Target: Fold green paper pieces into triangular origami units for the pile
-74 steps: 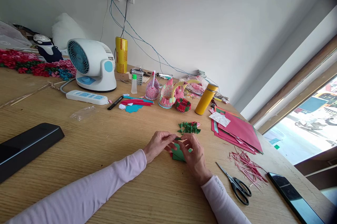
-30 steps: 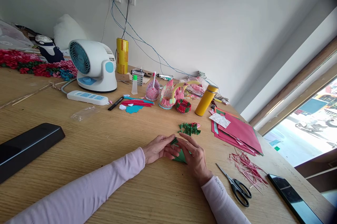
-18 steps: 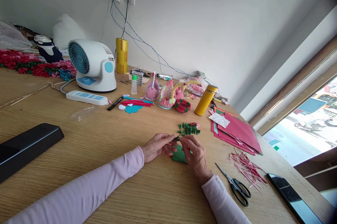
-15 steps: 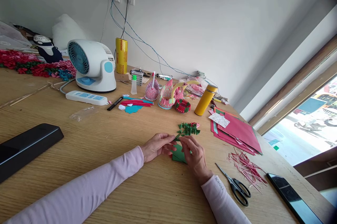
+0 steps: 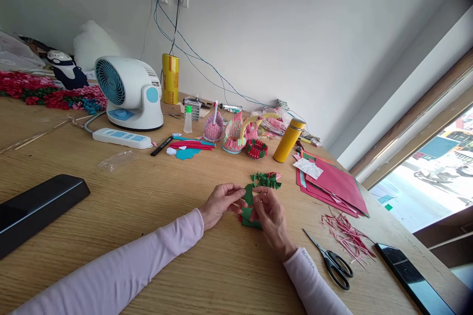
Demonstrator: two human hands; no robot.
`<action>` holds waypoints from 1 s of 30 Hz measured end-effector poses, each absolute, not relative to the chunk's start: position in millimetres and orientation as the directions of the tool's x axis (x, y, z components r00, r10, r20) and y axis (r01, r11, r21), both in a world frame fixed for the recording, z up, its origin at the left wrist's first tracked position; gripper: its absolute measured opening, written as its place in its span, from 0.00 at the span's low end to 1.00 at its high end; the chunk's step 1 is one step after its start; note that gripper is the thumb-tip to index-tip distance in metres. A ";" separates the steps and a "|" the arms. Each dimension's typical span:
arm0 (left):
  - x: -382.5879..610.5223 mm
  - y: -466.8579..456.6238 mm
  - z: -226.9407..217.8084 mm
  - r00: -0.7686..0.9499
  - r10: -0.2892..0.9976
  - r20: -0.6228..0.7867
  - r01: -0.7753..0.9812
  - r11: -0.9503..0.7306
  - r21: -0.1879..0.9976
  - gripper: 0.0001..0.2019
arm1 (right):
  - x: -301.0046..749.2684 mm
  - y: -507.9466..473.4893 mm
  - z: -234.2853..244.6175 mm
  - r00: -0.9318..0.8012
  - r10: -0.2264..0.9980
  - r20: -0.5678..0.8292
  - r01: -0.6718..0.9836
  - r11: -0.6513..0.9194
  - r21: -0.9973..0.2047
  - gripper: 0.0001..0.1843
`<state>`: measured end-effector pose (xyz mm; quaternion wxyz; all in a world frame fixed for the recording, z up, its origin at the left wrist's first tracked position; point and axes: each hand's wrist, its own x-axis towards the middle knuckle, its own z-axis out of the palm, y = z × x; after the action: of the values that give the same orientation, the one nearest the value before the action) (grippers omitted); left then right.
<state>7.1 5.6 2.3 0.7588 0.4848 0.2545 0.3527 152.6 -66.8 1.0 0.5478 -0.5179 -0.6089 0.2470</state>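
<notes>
Between my two hands is a small piece of green paper (image 5: 249,194), raised above the table. My left hand (image 5: 222,202) pinches its left edge between thumb and fingers. On the other side, the fingers of my right hand (image 5: 271,216) are closed on the right edge. Under the hands lie more green paper pieces (image 5: 251,223), partly hidden, with a bit of red at their left edge. Just beyond the fingertips sits a pile of folded green paper pieces (image 5: 266,180) with a touch of pink.
Scissors (image 5: 334,263), pink paper strips (image 5: 347,236) and a phone (image 5: 410,275) lie to the right. Red paper sheets (image 5: 336,182) are behind them. Farther back stand a yellow flask (image 5: 289,140), paper swans (image 5: 233,133), a red-green paper ring (image 5: 256,149) and a fan (image 5: 129,90).
The green paper in my hands was narrow and mostly hidden by the fingers; now it shows flat and wider between them. Both hands have stayed in nearly the same place.
</notes>
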 end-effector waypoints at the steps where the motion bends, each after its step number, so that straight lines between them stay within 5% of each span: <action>1: 6.7 6.1 2.2 0.632 0.774 -0.052 -0.299 0.305 0.904 0.14 | 153.7 -66.7 2.0 0.132 0.895 0.427 0.375 0.354 -0.857 0.11; 6: 3.7 7.2 4.0 0.724 0.678 -0.128 -0.283 0.461 0.841 0.13 | 159.5 -66.8 9.2 0.013 0.831 0.555 0.580 0.446 -0.681 0.10; 9: 2.9 5.3 7.3 0.762 0.631 -0.148 -0.229 0.475 0.850 0.12 | 161.0 -65.7 6.7 -0.011 0.856 0.518 0.585 0.425 -0.691 0.07; 14: 4.5 2.8 9.1 0.695 0.717 -0.046 -0.094 0.155 0.983 0.11 | 162.0 -63.2 -1.8 0.138 0.892 0.431 0.562 0.288 -0.776 0.08; 19: 7.4 3.1 2.7 0.653 0.748 0.117 -0.079 -0.086 0.993 0.13 | 162.3 -60.5 -3.6 0.155 0.892 0.425 0.491 0.304 -0.817 0.09; 25: 7.1 4.4 6.1 0.600 0.798 0.056 -0.193 0.077 0.978 0.16 | 164.0 -57.1 -5.9 0.192 0.900 0.390 0.326 0.316 -0.891 0.15; 30: 3.3 3.9 8.5 0.691 0.723 -0.021 -0.155 0.176 0.972 0.16 | 162.5 -60.7 -2.6 0.211 0.878 0.431 0.400 0.325 -0.857 0.14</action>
<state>3.3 3.9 8.5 0.7246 0.5661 0.2508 0.3027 162.5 -60.7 -2.6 0.5596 -0.5405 -0.5909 0.2135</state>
